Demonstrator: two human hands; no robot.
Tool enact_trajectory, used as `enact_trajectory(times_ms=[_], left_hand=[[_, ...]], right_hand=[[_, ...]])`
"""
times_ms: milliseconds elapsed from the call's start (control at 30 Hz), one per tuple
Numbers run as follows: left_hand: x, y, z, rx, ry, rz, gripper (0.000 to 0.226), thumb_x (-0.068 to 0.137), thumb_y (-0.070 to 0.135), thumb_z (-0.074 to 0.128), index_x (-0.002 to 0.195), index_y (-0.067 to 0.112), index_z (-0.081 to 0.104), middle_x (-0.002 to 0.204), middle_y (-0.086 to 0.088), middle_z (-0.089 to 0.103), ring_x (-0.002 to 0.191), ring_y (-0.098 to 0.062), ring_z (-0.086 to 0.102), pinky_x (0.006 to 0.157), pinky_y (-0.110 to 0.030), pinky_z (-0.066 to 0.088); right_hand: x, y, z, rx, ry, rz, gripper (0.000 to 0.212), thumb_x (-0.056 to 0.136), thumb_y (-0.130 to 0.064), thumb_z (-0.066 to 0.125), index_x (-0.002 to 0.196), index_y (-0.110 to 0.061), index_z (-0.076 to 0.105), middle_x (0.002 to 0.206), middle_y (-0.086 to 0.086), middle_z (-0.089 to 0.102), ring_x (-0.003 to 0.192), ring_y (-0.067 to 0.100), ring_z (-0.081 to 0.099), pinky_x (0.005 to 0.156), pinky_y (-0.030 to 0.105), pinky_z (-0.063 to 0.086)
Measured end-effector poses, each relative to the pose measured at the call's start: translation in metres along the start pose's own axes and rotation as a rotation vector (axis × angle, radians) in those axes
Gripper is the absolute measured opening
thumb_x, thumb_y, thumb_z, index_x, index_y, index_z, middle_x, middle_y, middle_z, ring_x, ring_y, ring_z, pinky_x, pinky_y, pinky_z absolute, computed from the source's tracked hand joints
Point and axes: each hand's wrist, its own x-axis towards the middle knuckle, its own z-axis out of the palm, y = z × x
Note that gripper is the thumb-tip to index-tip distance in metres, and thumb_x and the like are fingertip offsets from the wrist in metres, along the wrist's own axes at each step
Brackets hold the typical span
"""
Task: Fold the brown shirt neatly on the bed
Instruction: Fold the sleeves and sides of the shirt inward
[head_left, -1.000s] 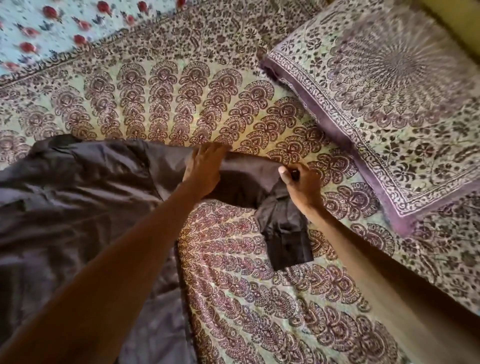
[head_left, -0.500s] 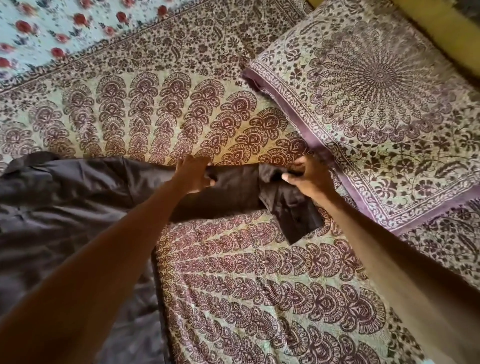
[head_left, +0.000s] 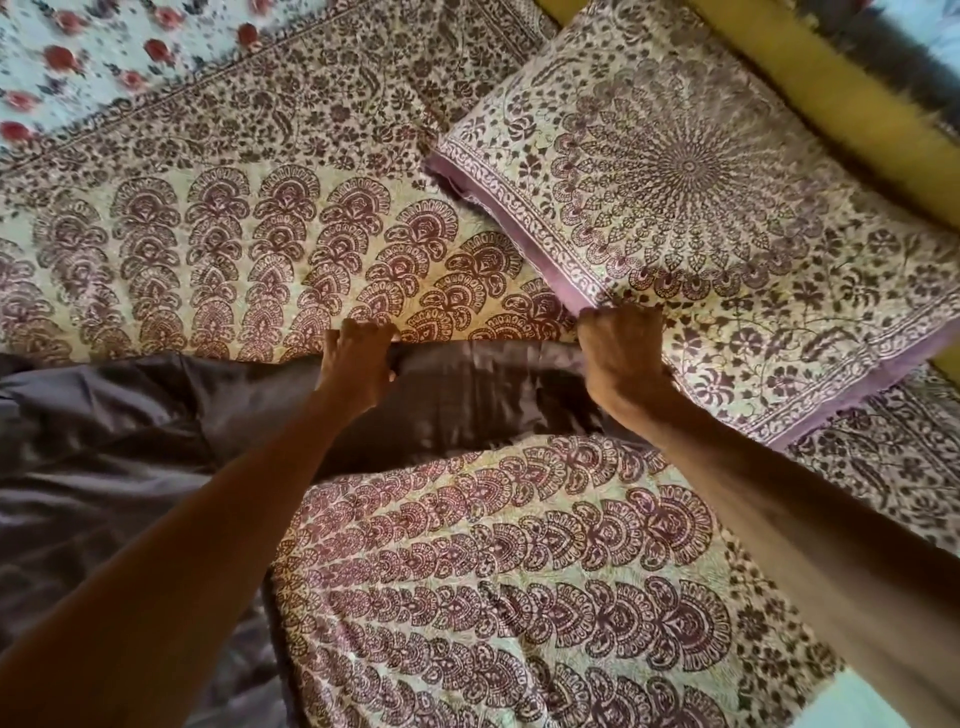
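The brown shirt (head_left: 130, 431) lies spread over the left side of the patterned bed cover (head_left: 509, 571). One sleeve (head_left: 483, 384) runs out to the right across the middle of the view. My left hand (head_left: 358, 364) grips the sleeve's far edge partway along. My right hand (head_left: 621, 358) is closed on the sleeve's end, right beside the pillow's near corner. The sleeve is stretched flat and taut between the two hands. The cuff itself is hidden under my right hand.
A large patterned pillow (head_left: 727, 218) with a purple border lies at the right, touching my right hand. A yellow edge (head_left: 857, 119) runs behind it. A floral sheet (head_left: 78, 57) shows at the top left.
The sleeve end that hung folded down from my right hand is now pulled out straight. Both hands have moved away from me and to the right, toward the pillow.
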Motion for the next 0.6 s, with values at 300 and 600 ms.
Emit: enact_trajectory(times_ms=[300,600], left_hand=[[0.022,-0.007,0.0,-0.198,0.071,-0.001,0.028,0.084,0.037,0.068,0.106,0.019,0.068,0.113,-0.005,0.065,0.118,-0.03,0.041,0.094,-0.04,0.025],[0.017,-0.015,0.009,-0.251,0.147,-0.01,0.024,0.088,0.033,0.061,0.11,0.023,0.062,0.119,-0.001,0.064,0.117,-0.031,0.044,0.094,-0.044,0.027]], right_hand=[[-0.007,-0.016,0.016,0.15,-0.045,0.063,0.054,0.088,-0.019,0.066,0.134,-0.004,0.042,0.118,0.015,0.057,0.066,0.018,0.055,0.052,0.028,0.046],[0.005,-0.021,0.034,-0.042,-0.066,0.119,0.051,0.085,-0.041,0.069,0.119,-0.005,0.054,0.084,0.006,0.063,0.046,0.012,0.047,0.037,0.023,0.041]])
